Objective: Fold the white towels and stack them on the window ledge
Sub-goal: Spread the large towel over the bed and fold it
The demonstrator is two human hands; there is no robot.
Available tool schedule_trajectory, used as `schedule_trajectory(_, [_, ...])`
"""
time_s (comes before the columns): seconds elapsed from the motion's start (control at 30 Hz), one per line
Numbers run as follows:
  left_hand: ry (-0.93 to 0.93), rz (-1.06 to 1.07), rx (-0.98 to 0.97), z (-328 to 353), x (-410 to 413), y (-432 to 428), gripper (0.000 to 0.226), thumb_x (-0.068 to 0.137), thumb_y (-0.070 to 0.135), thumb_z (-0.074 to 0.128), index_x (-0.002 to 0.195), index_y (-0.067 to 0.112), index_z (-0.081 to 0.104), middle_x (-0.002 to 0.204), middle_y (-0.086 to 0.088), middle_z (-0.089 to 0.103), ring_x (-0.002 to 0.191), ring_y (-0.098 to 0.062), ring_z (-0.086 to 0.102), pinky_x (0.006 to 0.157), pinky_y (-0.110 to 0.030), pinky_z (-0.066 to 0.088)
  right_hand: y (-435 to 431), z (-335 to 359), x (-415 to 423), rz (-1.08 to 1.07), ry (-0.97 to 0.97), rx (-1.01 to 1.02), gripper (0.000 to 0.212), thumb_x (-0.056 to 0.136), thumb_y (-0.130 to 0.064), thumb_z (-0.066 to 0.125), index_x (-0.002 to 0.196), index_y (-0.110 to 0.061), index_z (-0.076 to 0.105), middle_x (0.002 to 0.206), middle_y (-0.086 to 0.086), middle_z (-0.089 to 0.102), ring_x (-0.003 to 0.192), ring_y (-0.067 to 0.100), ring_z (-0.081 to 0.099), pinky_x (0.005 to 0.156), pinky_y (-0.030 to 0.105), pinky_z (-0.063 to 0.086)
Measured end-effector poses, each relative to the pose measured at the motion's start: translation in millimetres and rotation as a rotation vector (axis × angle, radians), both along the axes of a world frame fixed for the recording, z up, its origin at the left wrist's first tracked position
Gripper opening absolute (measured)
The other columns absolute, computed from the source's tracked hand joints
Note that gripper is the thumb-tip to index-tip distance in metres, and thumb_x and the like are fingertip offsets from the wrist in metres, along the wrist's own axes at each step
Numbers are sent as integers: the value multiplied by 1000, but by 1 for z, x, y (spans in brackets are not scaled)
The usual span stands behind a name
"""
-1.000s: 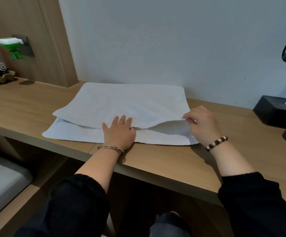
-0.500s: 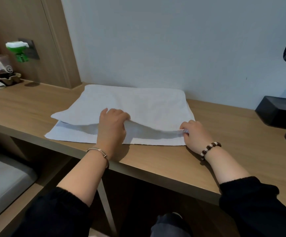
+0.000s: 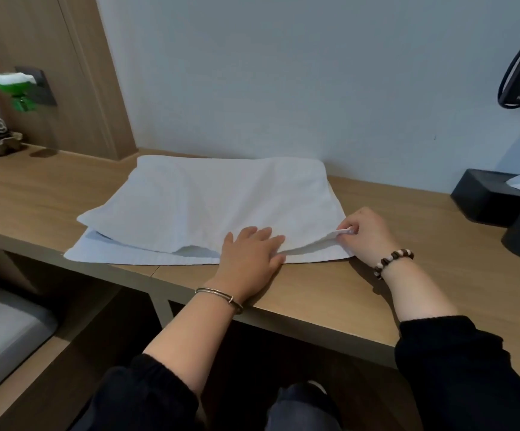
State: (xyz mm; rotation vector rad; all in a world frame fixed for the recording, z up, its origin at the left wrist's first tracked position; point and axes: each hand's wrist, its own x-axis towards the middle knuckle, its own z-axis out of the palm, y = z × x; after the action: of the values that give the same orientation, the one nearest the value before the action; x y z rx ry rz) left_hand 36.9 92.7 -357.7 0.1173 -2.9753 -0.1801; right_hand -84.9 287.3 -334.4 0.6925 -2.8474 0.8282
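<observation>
White towel [image 3: 221, 194] lies folded over on the bench [image 3: 376, 300], back edge near the bench's rear, upper layer stopping short of the lower one toward the bench's front. Left hand [image 3: 249, 256] lies flat on the towel near the bench's front edge, fingers straight, grip holding nothing. Right hand [image 3: 366, 234] has its grip pinched on the upper layer's corner, raised slightly off the bench; black box [image 3: 485, 197] sits at the bench's right end, well apart.
</observation>
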Motion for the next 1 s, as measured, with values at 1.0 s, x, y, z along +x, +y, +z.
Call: schedule_trajectory(1.0, [349, -166, 197, 1, -19, 30, 24, 94, 23, 53, 94, 10, 73, 93, -3, 64, 88, -20, 56, 71, -30, 43, -8, -1, 31, 327, -106, -24, 12, 75, -13, 78, 87, -14, 77, 100, -7, 63, 90, 3, 55, 73, 0, 36])
